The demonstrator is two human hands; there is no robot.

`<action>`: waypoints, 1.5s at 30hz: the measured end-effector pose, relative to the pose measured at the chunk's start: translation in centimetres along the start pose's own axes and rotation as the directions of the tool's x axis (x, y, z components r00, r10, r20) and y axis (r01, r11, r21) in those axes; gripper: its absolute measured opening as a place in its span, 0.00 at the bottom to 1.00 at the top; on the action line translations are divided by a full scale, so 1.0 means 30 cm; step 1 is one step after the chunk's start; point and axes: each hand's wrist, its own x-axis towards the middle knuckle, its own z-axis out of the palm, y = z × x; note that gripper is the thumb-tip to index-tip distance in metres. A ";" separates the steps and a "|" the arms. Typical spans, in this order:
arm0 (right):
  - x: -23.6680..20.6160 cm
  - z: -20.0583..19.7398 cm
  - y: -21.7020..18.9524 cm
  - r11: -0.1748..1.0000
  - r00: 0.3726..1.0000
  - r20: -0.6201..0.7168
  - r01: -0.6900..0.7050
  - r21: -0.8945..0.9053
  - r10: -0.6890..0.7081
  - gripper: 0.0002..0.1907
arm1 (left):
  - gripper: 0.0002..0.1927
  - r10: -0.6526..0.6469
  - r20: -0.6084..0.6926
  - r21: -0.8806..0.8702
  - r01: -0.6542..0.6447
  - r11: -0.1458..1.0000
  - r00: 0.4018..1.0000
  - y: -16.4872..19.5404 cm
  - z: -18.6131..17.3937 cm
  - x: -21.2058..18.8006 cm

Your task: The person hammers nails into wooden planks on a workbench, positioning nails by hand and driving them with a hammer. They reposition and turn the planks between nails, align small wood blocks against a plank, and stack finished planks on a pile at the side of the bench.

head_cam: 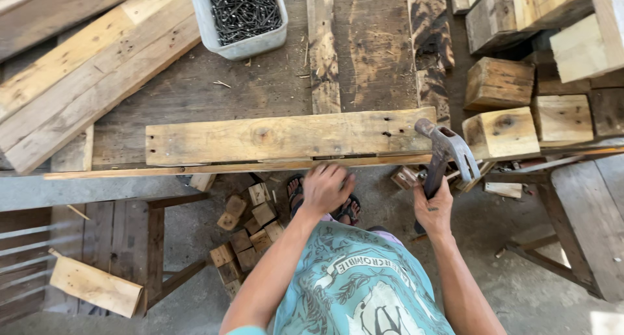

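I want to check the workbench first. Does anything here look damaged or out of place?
Yes. The bench board behind the plank is dark and crumbled, seemingly rotted. Small wood blocks lie scattered on the floor. The right hand holds a claw hammer.

Even daylight, soft shadows, sharp ctr, slight edge distortion.

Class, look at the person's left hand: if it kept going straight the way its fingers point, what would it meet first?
The left hand points up toward the bench; it would probably meet the near edge of the wooden plank first, though depth is unclear from above.
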 end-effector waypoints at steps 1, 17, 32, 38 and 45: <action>0.000 0.001 0.011 1.000 1.000 0.003 0.010 0.022 -0.010 0.10 | 0.15 -0.128 -0.072 0.027 0.131 0.991 0.989 -0.018 -0.048 -0.061; -0.014 0.009 0.084 0.981 0.995 0.062 -0.083 0.177 0.073 0.09 | 0.49 -0.485 0.014 0.008 0.485 0.874 0.874 -0.256 -0.310 -0.068; -0.002 -0.072 0.125 0.998 0.999 0.020 0.039 -0.044 -0.038 0.08 | 0.21 -0.478 -0.500 0.187 0.628 0.755 0.723 -0.554 -0.809 -0.073; -0.010 -0.092 0.109 0.994 0.999 0.003 -0.037 -0.106 0.038 0.09 | 0.30 -0.817 -0.162 -0.177 0.798 0.576 0.553 -0.703 -0.846 0.030; -0.040 -0.055 0.092 0.974 0.977 -0.062 -0.210 -0.089 0.205 0.10 | 0.29 -0.814 -0.130 -0.040 0.818 0.574 0.565 -0.718 -0.844 -0.028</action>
